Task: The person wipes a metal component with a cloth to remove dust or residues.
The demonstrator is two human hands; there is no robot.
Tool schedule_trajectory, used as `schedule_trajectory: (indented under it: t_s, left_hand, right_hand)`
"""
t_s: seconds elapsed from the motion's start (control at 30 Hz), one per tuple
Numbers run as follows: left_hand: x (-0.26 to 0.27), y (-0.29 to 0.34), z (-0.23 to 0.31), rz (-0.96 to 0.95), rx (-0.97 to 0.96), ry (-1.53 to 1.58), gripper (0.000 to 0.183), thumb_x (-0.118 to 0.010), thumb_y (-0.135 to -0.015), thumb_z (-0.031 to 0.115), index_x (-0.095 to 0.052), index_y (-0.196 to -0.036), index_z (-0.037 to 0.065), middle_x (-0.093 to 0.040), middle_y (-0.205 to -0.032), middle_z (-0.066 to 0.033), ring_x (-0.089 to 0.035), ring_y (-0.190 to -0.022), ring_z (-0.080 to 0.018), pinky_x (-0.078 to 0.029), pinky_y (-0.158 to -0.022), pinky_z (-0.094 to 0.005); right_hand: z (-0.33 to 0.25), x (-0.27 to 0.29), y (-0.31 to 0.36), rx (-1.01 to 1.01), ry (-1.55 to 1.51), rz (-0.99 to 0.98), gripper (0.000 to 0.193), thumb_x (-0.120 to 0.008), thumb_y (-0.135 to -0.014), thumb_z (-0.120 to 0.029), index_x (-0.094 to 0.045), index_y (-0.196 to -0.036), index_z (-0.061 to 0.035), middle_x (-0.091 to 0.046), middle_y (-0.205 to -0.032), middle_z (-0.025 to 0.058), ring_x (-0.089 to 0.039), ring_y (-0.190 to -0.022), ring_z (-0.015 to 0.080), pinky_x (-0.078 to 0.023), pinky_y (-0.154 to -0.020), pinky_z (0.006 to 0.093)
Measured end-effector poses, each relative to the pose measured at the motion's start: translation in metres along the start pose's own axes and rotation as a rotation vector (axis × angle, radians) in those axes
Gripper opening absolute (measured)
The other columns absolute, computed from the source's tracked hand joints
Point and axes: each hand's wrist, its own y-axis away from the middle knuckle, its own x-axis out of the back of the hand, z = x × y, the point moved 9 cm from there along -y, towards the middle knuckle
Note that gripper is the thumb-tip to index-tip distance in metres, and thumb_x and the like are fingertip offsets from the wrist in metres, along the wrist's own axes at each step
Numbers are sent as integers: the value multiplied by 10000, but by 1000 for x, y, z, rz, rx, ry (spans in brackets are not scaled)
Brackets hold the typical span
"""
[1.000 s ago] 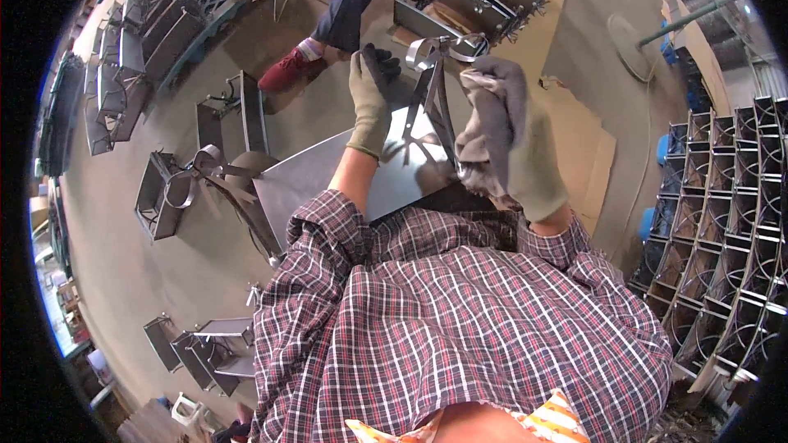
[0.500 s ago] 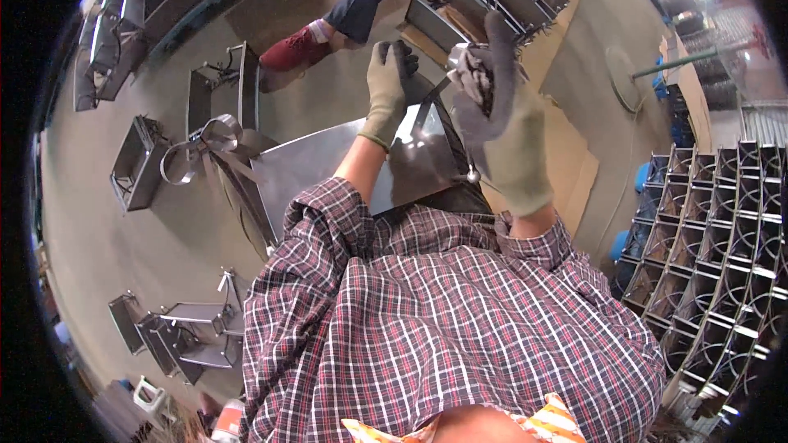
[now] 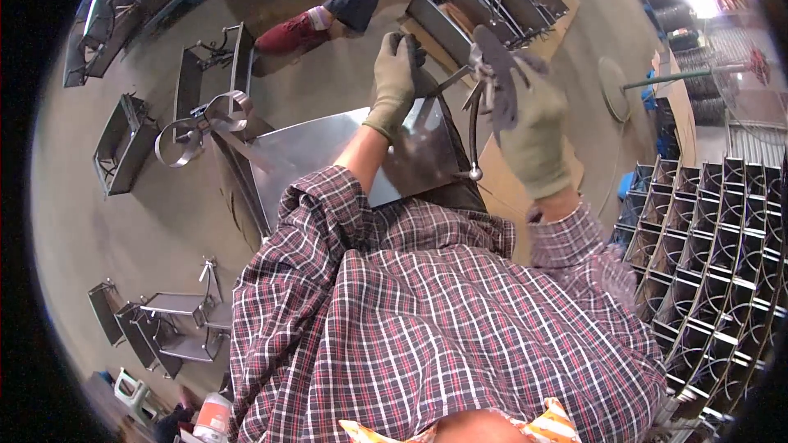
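Across my lap lies a shiny bent sheet-metal panel (image 3: 328, 143) with dark edges and flat silver metal curls (image 3: 197, 127) at its left end. My left hand (image 3: 396, 78), in a pale glove with dark-coated fingers, is closed at the panel's far edge; what its fingers grip is hidden. To the right, my right hand (image 3: 529, 111) wears a similar glove. Its grey fingers look stretched and apart, slightly blurred, beside the metal strips at the panel's right end. A dark curved bar (image 3: 474, 135) with a ball tip stands between that hand and the panel.
Another person's red shoe (image 3: 293, 31) is on the floor beyond the panel. Dark metal shelf units (image 3: 215, 74) stand at left; others sit on cardboard (image 3: 566, 20) at far right. Rows of stacked metal frames (image 3: 706, 254) fill the right side. A white stool (image 3: 134, 394) is lower left.
My right hand has moved right, away from the panel's end, and its fingers have spread downward. The curved bar now shows more fully. My left hand stays at the far edge.
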Motion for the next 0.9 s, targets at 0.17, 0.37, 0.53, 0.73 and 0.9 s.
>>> schedule_trajectory:
  t_s: [0.17,0.37,0.53,0.73,0.9]
  left_hand:
    - [-2,0,-2,33,29,18,172,-494,-957,149,-530,-1039,3,-601,-873,-63,-596,-714,-133,-493,-638,-277]
    - [-5,0,-2,-19,28,29,181,-492,-962,148,-532,-1054,-3,-599,-889,-61,-574,-733,-122,-482,-655,-266]
    - [-1,-1,0,-19,-5,1,180,-483,-967,150,-529,-1048,-4,-597,-899,-59,-577,-743,-120,-480,-647,-269]
    - [-3,-2,-1,-31,15,-4,178,-495,-961,155,-529,-1036,-3,-588,-888,-57,-592,-720,-139,-482,-632,-267]
    - [-8,-2,-14,5,38,90,184,-505,-952,157,-526,-1039,-4,-592,-861,-64,-599,-708,-144,-489,-638,-269]
  right_hand:
    - [-11,4,-3,152,166,3,278,-631,-706,-77,-637,-956,43,-617,-965,162,-571,-930,333,-472,-783,420]
    - [41,-41,17,-619,-1247,-126,284,-601,-858,-68,-586,-1120,42,-601,-1169,49,-532,-1112,164,-448,-933,321]
    - [60,16,26,-562,-936,250,337,-518,-894,-47,-530,-1218,45,-596,-1161,110,-572,-1076,206,-468,-923,332]
    - [25,32,18,-63,-16,143,242,-628,-785,-122,-623,-1001,-12,-613,-948,150,-567,-919,339,-457,-814,413]
    - [24,5,16,-72,139,-22,183,-607,-801,-112,-627,-965,-36,-619,-900,128,-569,-876,331,-453,-765,448]
